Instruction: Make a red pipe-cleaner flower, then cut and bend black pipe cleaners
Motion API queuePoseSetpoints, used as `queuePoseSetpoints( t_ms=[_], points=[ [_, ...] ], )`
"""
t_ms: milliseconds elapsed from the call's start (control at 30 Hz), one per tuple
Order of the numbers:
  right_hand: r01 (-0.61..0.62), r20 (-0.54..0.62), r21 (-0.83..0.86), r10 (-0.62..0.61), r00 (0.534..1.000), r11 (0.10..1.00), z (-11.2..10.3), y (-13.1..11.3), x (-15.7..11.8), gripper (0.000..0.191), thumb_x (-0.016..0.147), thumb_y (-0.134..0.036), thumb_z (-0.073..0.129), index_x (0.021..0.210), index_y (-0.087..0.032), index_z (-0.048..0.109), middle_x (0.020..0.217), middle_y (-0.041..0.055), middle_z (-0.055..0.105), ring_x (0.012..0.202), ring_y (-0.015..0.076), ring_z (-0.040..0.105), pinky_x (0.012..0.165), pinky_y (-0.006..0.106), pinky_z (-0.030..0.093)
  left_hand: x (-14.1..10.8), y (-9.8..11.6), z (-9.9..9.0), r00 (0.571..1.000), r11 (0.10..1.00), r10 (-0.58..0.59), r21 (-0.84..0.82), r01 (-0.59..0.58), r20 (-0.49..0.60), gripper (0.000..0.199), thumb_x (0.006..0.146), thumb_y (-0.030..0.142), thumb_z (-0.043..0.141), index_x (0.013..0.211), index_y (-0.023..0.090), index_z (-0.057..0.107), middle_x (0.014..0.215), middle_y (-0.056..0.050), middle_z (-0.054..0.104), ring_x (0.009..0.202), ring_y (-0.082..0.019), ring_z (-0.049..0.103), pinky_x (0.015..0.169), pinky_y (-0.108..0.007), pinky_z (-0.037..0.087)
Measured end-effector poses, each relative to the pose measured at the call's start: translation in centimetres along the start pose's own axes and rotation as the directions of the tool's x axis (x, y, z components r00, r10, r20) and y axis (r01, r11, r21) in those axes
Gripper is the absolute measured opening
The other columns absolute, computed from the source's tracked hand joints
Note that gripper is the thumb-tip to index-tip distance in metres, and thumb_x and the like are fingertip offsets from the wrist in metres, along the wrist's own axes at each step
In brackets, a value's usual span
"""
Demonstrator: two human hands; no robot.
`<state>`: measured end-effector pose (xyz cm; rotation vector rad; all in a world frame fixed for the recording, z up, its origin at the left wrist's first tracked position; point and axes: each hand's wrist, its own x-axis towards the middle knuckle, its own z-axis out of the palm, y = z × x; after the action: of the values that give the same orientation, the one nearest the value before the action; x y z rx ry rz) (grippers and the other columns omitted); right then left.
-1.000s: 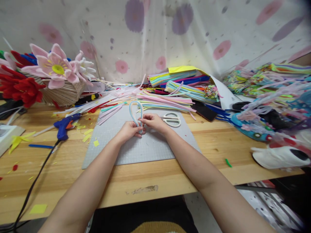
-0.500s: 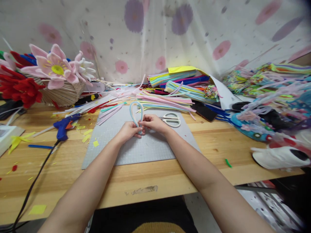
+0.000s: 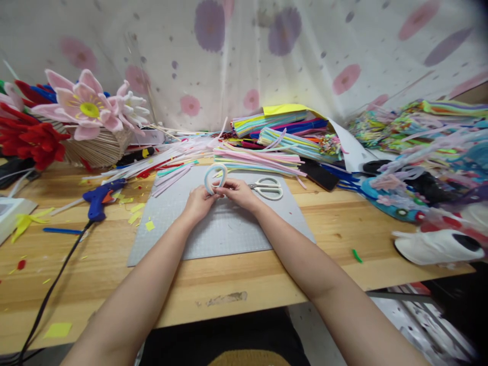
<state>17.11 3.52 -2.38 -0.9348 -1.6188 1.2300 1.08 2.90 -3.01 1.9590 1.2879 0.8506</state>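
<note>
Between my two hands is a loop of pale blue and white pipe cleaners (image 3: 208,178), bent into a rounded ring that stands up above the fingers. My left hand (image 3: 201,202) pinches its lower left side. From the other side, my right hand (image 3: 238,193) pinches the loop's lower right, its fingertips almost meeting those of the left. Fingers hide the ends of the strands. Both hands are over a grey cutting mat (image 3: 236,234). Just beyond my right hand lies a pair of scissors with white handles (image 3: 270,188).
Bundles of coloured pipe cleaners (image 3: 263,157) lie behind the mat. A blue glue gun (image 3: 98,201) with its cord rests at left, near yellow scraps (image 3: 150,225). Fuzzy pink flowers (image 3: 89,107) stand far left. At right are a black phone (image 3: 319,175) and a white shoe-like object (image 3: 438,246).
The loop has gone from a tall, narrow teardrop to a smaller, rounder ring. My left hand has turned slightly, and its fingers have moved up a little.
</note>
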Motion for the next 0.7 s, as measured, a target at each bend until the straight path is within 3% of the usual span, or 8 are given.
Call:
queuePoseSetpoints(
  t_ms=[133,567,700],
  points=[
    [-0.024,-0.02,-0.031,0.024,1.0,0.999,0.2,0.4,0.2,0.022,0.069,-0.037,0.066,0.074,-0.016,0.062,0.061,-0.0022,0.058,0.059,0.0109,0.051,0.061,0.024,0.041,0.2,-0.7,0.1,0.998,0.996,-0.057,-0.06,0.059,0.035,0.022,0.077,0.029,0.059,0.09,0.021,0.074,0.089,-0.005,0.073,0.088,-0.022,0.065,0.08,-0.03,0.046],
    [-0.046,-0.001,-0.102,0.046,0.999,0.994,0.0,0.4,0.1,0.015,0.069,-0.029,0.065,0.072,-0.014,0.063,0.059,-0.0022,0.058,0.058,0.0106,0.05,0.06,0.024,0.038,-0.1,0.4,-0.1,0.99,0.992,-0.124,-0.021,0.125,0.061,0.018,0.074,0.027,0.061,0.081,0.017,0.074,0.085,-0.006,0.074,0.083,-0.023,0.066,0.076,-0.029,0.046],
    [-0.06,0.002,-0.079,0.06,0.998,0.995,0.0,0.0,-0.1,0.015,0.069,-0.028,0.064,0.077,-0.015,0.062,0.059,-0.0028,0.058,0.055,0.0099,0.05,0.058,0.023,0.039,-0.2,0.6,0.0,0.988,0.975,-0.132,-0.17,0.143,0.076,0.026,0.071,0.023,0.064,0.095,0.016,0.07,0.081,-0.005,0.073,0.083,-0.02,0.066,0.081,-0.029,0.046]
  ],
)
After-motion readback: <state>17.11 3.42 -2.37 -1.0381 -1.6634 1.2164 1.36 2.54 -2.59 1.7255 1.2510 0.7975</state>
